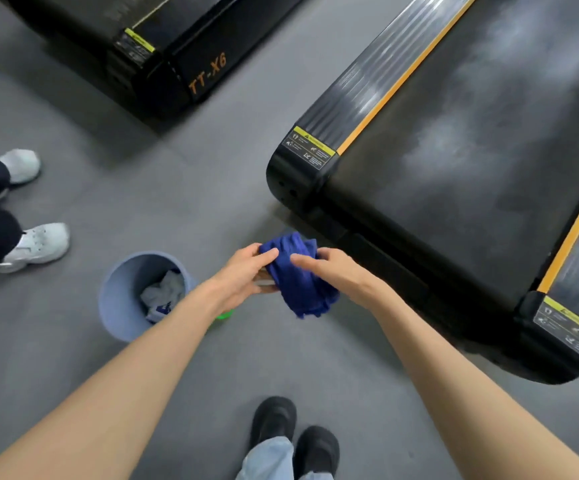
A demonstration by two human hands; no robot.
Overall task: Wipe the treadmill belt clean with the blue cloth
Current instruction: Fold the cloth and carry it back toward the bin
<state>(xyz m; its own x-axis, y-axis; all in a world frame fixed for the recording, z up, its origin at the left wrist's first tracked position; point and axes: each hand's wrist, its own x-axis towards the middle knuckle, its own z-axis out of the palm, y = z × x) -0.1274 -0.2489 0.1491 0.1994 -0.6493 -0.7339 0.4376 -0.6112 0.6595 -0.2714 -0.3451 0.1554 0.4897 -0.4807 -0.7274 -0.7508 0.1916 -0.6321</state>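
Showing the blue cloth (298, 278) bunched in mid-air between both hands, short of the treadmill and touching no part of it. The left hand (246, 275) grips its left side with the thumb laid over the top. The right hand (333, 271) holds the opposite side, thumb across the fabric and fingers beneath. Something pale shows under the left fingers, but what it is cannot be told. The treadmill belt (454, 168) lies beyond and to the right of the right hand. It carries pale, hazy patches, either dust or glare, so wiping appears not yet begun and the whole belt is judged still to do. Yellow-banded warning labels (310, 147) mark its rear corners, their small print too blurred to read. Orange lettering "TT-X6" appears on a second treadmill (208, 74) well beyond the left hand. A grey-blue bin (135, 296) holding crumpled waste stands just left of the left forearm, with a green object (225, 314) partly hidden beneath the wrist. A bystander's white shoes (32, 244) stand farther left.
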